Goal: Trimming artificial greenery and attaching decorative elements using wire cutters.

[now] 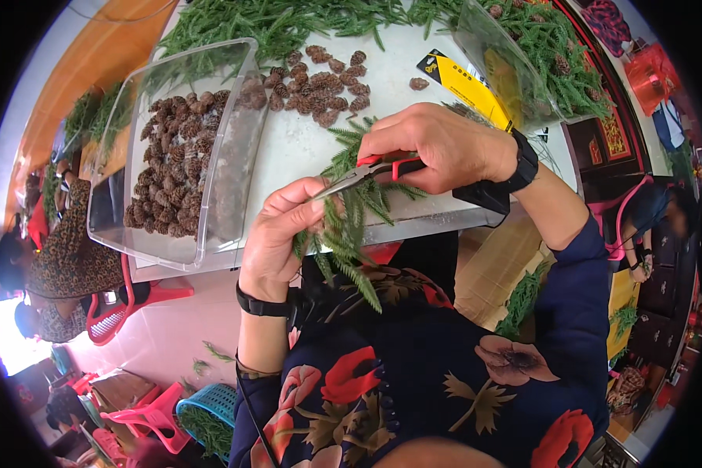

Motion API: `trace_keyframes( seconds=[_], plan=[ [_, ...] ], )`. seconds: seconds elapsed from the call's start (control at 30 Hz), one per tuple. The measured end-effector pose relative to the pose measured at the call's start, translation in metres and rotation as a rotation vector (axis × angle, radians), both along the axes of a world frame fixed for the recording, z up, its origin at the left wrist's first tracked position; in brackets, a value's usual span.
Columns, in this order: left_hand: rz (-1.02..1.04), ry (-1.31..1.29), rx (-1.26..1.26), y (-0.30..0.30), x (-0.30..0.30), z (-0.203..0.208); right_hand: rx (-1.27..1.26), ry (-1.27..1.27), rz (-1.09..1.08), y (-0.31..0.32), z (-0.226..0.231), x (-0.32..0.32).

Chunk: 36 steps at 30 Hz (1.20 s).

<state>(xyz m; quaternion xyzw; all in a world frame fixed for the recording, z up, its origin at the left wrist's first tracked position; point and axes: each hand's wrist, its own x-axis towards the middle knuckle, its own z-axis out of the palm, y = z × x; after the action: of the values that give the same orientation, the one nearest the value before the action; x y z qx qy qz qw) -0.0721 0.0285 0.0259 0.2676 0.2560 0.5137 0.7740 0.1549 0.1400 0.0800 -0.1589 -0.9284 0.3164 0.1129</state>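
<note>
My right hand [444, 148] is closed round the red handles of a pair of long-nose pliers [357, 178]. Their metal jaws point left and reach the fingertips of my left hand [277, 230]. Thumb and fingers of that left hand pinch a green artificial pine sprig [349, 226], which hangs over the table's front edge. What exactly lies between the plier jaws is too small to make out. Beyond my hands, loose brown pine cones [316, 92] lie scattered on the white table [281, 156].
A clear plastic bin [203, 234] of pine cones stands at the left. Green sprigs [288, 23] heap along the far side. A yellow-and-black package [464, 86] lies by another clear bin [507, 70] at the right. A blue basket [207, 398] sits on the floor; other people are nearby.
</note>
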Motion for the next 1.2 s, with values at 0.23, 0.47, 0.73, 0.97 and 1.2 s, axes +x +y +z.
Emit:
trace_keyframes(
  seconds=[0.23, 0.47, 0.73, 0.97, 1.2],
  plan=[
    [0.553, 1.298, 0.421, -0.003, 0.028, 0.004, -0.022, -0.230, -0.306, -0.037, 0.006, 0.003],
    [0.651, 0.972, 0.285, -0.002, 0.035, 0.012, 0.036, -0.174, -0.377, -0.041, 0.002, 0.008],
    [0.188, 0.232, -0.041, -0.003, 0.017, 0.012, 0.178, 0.120, -0.088, -0.006, -0.021, 0.018],
    [0.039, -0.161, -0.200, -0.003, 0.015, -0.009, 0.250, 0.214, 0.039, 0.002, -0.017, 0.008],
    [0.015, -0.028, -0.082, -0.004, 0.011, -0.007, 0.184, 0.128, -0.007, -0.006, -0.015, 0.013]
  ],
)
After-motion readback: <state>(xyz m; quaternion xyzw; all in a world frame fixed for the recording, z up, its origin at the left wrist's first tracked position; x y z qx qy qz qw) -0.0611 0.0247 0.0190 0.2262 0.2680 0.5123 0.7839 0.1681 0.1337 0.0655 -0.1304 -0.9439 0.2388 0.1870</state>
